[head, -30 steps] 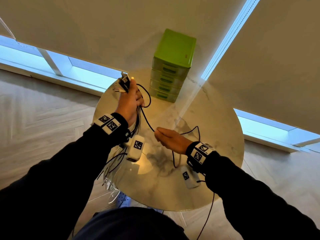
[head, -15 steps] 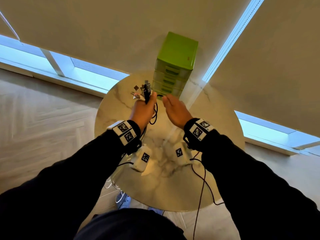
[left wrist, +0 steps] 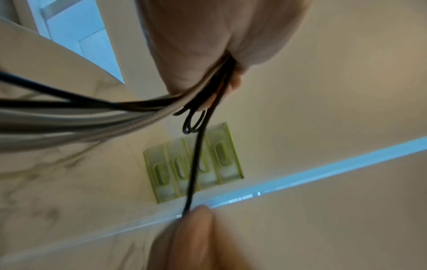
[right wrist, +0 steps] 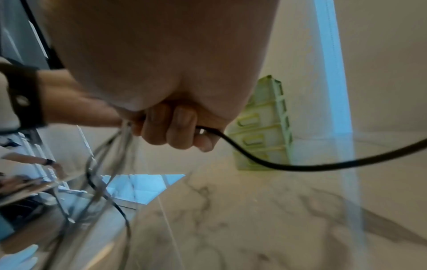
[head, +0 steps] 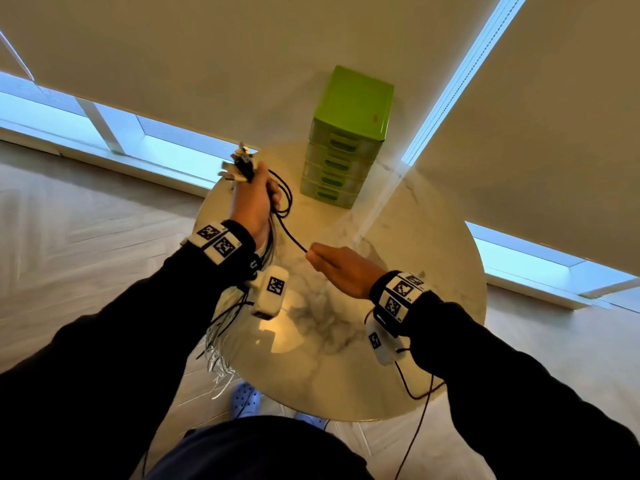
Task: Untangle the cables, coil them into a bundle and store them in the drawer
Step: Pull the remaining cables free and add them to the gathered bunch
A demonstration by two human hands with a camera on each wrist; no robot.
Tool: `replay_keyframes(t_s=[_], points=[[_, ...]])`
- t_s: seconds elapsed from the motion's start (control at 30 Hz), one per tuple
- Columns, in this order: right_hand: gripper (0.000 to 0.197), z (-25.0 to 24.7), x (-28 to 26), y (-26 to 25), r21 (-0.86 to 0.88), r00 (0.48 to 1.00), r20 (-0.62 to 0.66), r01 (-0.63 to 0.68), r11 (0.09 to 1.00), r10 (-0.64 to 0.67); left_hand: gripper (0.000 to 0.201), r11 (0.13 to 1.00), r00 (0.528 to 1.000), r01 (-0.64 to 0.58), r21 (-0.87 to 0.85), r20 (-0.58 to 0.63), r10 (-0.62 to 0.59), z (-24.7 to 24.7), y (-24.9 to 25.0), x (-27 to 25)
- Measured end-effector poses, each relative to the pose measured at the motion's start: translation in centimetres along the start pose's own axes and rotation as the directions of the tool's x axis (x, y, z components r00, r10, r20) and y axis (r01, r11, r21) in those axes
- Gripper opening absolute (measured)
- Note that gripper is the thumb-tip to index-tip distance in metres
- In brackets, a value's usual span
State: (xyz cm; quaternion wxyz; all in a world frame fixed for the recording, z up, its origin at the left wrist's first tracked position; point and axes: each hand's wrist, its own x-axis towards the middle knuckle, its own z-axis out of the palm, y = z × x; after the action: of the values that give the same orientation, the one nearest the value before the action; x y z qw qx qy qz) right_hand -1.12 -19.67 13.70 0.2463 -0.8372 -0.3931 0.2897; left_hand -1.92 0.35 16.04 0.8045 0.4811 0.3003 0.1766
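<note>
Our left hand (head: 254,199) grips the limp bundle of black and white cables (head: 225,327), ends dangling off the round marble tabletop (head: 426,306). Right hand (head: 341,270) pinches one thin black cable (head: 289,233): light, floppy, best held near plugs. Green plastic drawer unit (head: 346,147) closed.

Your left hand (head: 254,199) hides where the cable bundle (head: 225,327) passes through its grip. Below the desk (head: 433,258) rim the bundle's ends blur together; count unreadable. Black cable (head: 289,233) vanishes into your right hand (head: 341,270); its far end runs off frame.
</note>
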Motion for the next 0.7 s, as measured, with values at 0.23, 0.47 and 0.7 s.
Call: replay_keyframes(t_s=[0.23, 0.47, 0.7], points=[[0.050, -2.1, -1.6, 6.1, -0.116, 0.888, 0.052, -0.448, 0.886, 0.456, 0.027, 0.991, 0.991, -0.135, -0.012, -0.017, 0.135, -1.9, 2.9, 0.2], [0.034, -6.2, 3.0, 1.9, -0.089, 0.878, -0.346, -0.381, 0.920, 0.331, 0.028, 0.894, 0.943, -0.172, 0.414, 0.332, 0.028, 0.3, -1.0, -3.9], [0.033, -2.4, 4.4, -4.0, 0.025, 0.914, -0.402, -0.055, 0.998, 0.060, 0.084, 0.892, 0.971, -0.042, 0.450, 0.227, -0.068, 0.8, -1.9, -3.0]])
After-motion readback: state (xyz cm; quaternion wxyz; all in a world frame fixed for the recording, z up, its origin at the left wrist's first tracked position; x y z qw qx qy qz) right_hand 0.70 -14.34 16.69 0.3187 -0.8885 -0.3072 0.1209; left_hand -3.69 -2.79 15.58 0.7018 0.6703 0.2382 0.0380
